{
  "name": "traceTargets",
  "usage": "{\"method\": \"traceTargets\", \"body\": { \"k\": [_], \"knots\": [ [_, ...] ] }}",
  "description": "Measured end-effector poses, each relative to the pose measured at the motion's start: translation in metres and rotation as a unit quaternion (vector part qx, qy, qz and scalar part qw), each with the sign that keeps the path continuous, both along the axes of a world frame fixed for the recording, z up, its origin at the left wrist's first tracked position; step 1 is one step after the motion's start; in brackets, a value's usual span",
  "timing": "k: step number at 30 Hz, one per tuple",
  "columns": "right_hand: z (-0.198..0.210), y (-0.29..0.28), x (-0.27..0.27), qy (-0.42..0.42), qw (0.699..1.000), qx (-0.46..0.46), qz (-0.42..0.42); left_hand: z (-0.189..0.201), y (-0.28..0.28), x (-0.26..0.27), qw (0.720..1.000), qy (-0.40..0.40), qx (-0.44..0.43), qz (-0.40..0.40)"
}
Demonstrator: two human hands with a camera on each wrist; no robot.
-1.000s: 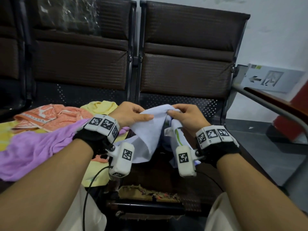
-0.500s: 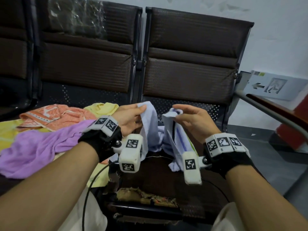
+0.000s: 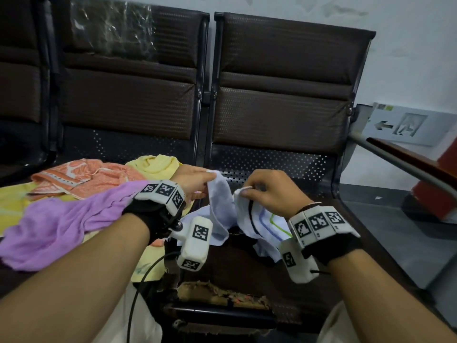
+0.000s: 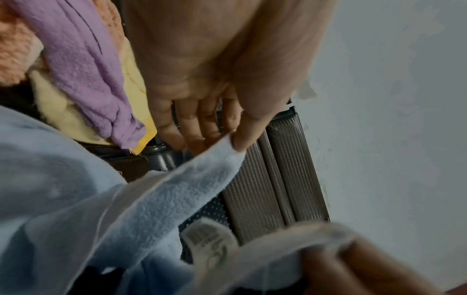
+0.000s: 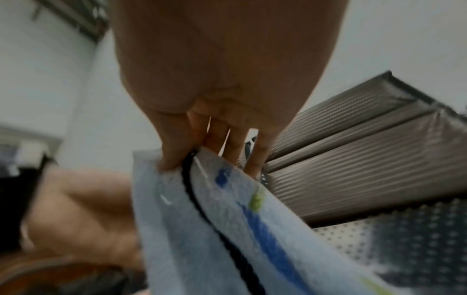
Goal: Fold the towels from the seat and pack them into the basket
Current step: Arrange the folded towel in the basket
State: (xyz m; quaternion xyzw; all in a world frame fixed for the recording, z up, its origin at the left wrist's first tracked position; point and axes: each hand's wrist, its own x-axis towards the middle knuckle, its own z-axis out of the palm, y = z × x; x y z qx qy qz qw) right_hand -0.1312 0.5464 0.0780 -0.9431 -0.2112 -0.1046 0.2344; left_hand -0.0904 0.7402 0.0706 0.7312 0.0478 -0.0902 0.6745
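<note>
left hand (image 3: 195, 180) pinches pale blue towel (image 3: 220, 206) edge | right hand (image 3: 269, 191) pinches its other edge (striped part) | towel sags between, above seat (image 3: 247, 273)

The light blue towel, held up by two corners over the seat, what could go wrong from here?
1. Each hand pinches only a small bit of the light blue towel: the left hand at one corner, the right hand at another. A corner could slip out, and the fold would come out uneven.
2. Its lower part sags near the left wrist camera and cable, where it might snag.
3. It could drag the purple towel lying right beside it.
</note>
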Motion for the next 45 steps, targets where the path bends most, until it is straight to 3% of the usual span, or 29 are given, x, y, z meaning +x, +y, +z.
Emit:
{"method": "traceTargets", "body": {
  "k": [3,9,17,20,25,29,32,35,40,45],
  "knots": [
    [0.001,0.017,-0.001,0.042,0.993,0.107,0.016,0.002,-0.002,-0.004,1.0,-0.006,-0.009,-0.024],
    [-0.007,0.023,0.005,0.031,0.989,0.123,-0.077,0.0,-0.01,-0.014,0.987,-0.014,-0.055,-0.149],
    [-0.011,0.021,0.009,0.024,0.98,0.163,-0.111,-0.004,-0.004,-0.015,0.97,-0.024,-0.099,-0.22],
    [-0.01,0.02,0.009,0.038,0.976,0.189,-0.1,-0.006,-0.005,-0.015,0.976,-0.084,-0.052,-0.192],
    [-0.008,0.009,0.007,0.055,0.975,0.202,-0.077,-0.006,0.0,-0.011,0.982,-0.091,-0.023,-0.165],
    [-0.012,-0.007,0.002,0.077,0.996,-0.031,-0.044,-0.004,0.014,-0.002,0.993,-0.093,-0.026,-0.068],
    [-0.018,-0.014,-0.003,0.131,0.978,-0.162,-0.025,-0.004,0.027,0.004,0.993,-0.077,-0.089,0.019],
    [-0.024,-0.028,-0.005,0.167,0.959,-0.224,-0.054,-0.005,0.038,0.016,0.989,-0.072,-0.081,0.104],
    [-0.026,-0.053,-0.009,0.252,0.927,-0.248,-0.127,-0.009,0.054,0.026,0.979,-0.115,0.079,0.146],
    [-0.022,-0.067,-0.011,0.227,0.938,-0.171,-0.197,-0.019,0.049,0.024,0.966,-0.157,0.142,0.146]
  ]
}}
